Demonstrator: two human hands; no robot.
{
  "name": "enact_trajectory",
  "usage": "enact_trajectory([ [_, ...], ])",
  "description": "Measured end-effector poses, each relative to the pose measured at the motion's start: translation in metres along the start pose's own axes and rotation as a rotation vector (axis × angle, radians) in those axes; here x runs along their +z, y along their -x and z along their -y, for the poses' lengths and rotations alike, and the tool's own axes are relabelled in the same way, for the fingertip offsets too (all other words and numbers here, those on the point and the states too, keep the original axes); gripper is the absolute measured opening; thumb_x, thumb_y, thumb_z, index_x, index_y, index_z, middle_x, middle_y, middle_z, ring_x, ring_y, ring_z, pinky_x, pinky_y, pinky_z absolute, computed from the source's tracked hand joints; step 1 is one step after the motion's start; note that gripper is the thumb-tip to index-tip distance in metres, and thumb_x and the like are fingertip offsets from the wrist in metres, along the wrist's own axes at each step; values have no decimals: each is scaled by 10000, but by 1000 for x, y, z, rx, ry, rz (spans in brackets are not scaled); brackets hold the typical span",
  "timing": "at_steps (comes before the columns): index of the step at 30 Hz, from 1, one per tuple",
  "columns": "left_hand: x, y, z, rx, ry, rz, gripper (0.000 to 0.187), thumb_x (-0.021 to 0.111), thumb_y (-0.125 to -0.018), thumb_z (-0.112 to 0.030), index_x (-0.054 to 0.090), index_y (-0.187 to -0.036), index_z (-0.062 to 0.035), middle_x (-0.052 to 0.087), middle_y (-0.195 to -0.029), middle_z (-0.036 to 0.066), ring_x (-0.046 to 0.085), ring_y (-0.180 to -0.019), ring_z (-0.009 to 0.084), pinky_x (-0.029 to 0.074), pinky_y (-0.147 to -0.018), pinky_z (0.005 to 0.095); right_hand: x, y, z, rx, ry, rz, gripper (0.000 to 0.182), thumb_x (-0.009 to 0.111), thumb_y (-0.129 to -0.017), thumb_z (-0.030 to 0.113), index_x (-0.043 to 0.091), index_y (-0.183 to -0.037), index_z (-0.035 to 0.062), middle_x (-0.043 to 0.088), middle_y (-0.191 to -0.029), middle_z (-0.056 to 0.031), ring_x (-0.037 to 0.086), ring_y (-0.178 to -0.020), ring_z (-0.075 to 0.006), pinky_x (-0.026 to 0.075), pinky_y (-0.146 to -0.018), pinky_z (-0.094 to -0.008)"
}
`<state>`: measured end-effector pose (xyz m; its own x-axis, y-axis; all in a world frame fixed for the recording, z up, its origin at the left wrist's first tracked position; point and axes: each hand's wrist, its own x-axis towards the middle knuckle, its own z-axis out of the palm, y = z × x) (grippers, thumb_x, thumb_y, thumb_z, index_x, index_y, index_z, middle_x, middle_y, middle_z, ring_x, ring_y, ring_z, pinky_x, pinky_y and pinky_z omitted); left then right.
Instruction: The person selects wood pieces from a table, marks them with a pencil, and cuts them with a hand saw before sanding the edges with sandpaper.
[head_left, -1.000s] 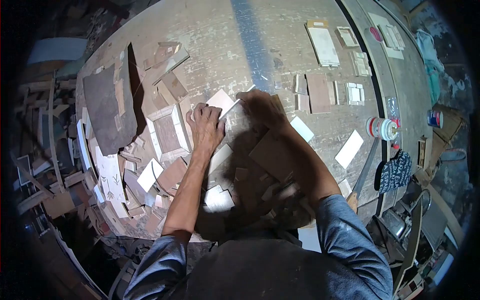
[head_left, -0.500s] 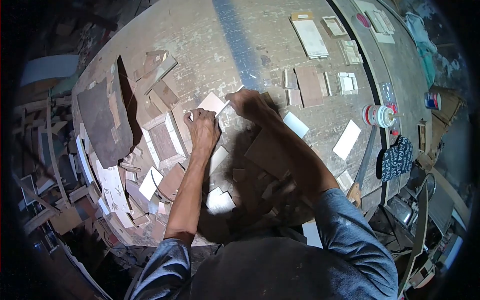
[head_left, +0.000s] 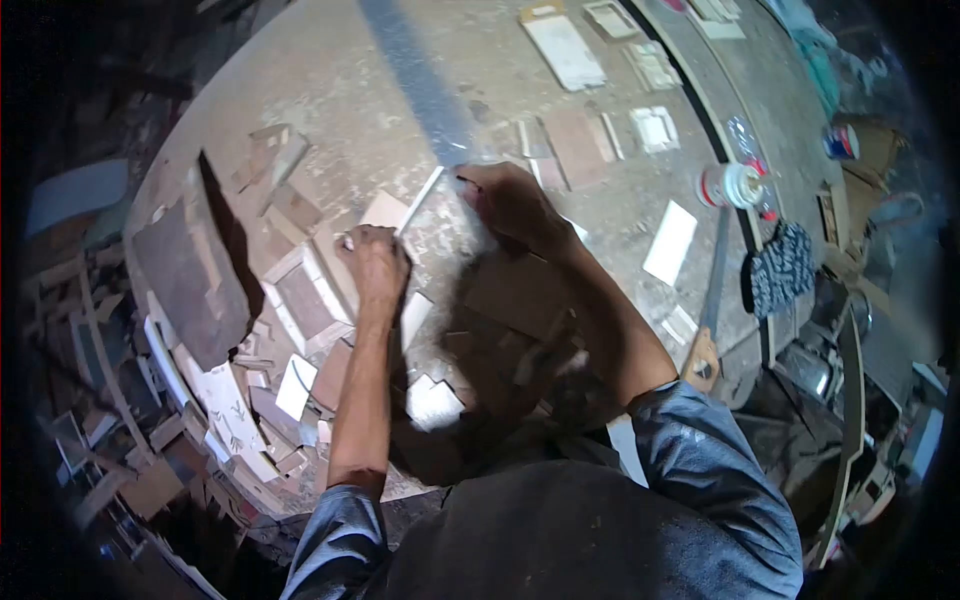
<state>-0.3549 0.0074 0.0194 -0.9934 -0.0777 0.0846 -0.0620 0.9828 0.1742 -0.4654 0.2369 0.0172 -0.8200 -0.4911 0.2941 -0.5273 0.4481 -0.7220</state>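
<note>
My left hand [head_left: 376,262] rests on the table with its fingers bent at the near end of a thin white strip [head_left: 421,199]. A light flat piece [head_left: 384,211] lies beside that strip, just beyond the fingers. My right hand [head_left: 508,200] is at the right of the strip's far end, its fingers curled and partly smeared; what they hold, if anything, is too small to make out. A rectangular frame [head_left: 306,296] with a pale border lies left of my left forearm.
A white tub [head_left: 728,186] stands at the right, near a handsaw [head_left: 703,362] and a patterned cloth [head_left: 782,270]. Small framed pieces [head_left: 655,130] lie at the upper right. A dark curved sheet [head_left: 190,280] and many scraps lie at the left.
The view has shifted, so the table's objects appear further left. My right hand has moved away from the white strip, whose far end now shows uncovered.
</note>
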Motion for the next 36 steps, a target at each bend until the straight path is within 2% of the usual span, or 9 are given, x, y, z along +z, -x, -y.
enact_trajectory([
  [3,41,5,28,44,76,-68,190,681,-827,-114,737,-992,-37,709,-1053,160,567,-1152,345,306,-1045,602,-71,46,12,228,-65,-30,241,643,-952,100,678,-1175,18,728,-847,-134,679,-722,-236,551,-688,-342],
  [5,29,2,24,-10,94,50,190,685,-839,-123,736,-1000,-35,709,-1061,160,563,-1165,341,309,-1041,601,-106,96,1,445,-440,-192,284,682,-942,85,683,-1213,3,701,-817,-40,603,-718,-108,505,-665,-268],
  [7,21,3,18,17,9,15,197,706,-840,-133,739,-1013,-44,712,-1068,149,573,-1155,326,311,-1039,596,-151,140,6,667,-229,-275,312,711,-920,98,688,-1205,-27,671,-806,-12,576,-729,-91,497,-678,-265],
  [9,11,2,12,1,-42,66,234,735,-835,-141,745,-1050,-49,721,-1077,128,597,-1118,308,325,-1025,582,-189,194,4,865,-97,-366,282,712,-923,111,707,-1160,-41,679,-819,-29,583,-729,-92,498,-681,-255],
  [12,21,4,21,14,-24,20,215,737,-851,-151,739,-1046,-59,717,-1056,109,598,-1119,305,328,-1020,580,-226,276,-3,976,35,-420,298,715,-923,121,704,-1169,-48,682,-818,-42,593,-735,-95,496,-677,-256],
  [17,16,3,16,22,-88,39,239,729,-878,-171,717,-1092,-65,709,-1069,115,599,-1124,294,328,-1019,599,-236,334,20,1191,54,-436,303,696,-924,151,713,-1146,-54,704,-835,-54,612,-741,-101,505,-688,-272],
  [23,24,3,21,16,-101,37,284,752,-873,-200,694,-1130,-94,697,-1130,115,598,-1170,317,351,-960,627,-215,360,23,1124,141,-330,299,699,-914,165,723,-1145,-23,715,-797,-137,646,-722,-157,528,-707,-320],
  [28,30,5,24,-16,-96,39,263,746,-878,-193,711,-1112,-77,687,-1128,134,603,-1145,310,342,-1008,631,-207,380,19,1079,235,-308,268,698,-902,130,724,-1120,-24,725,-839,-209,698,-709,-259,545,-697,-366],
  [36,24,5,21,-8,-70,65,253,735,-882,-171,704,-1105,-55,685,-1123,139,594,-1161,321,324,-1026,645,-208,433,10,1159,451,-472,212,686,-875,68,717,-1049,-47,718,-905,-233,723,-801,-360,565,-742,-419],
])
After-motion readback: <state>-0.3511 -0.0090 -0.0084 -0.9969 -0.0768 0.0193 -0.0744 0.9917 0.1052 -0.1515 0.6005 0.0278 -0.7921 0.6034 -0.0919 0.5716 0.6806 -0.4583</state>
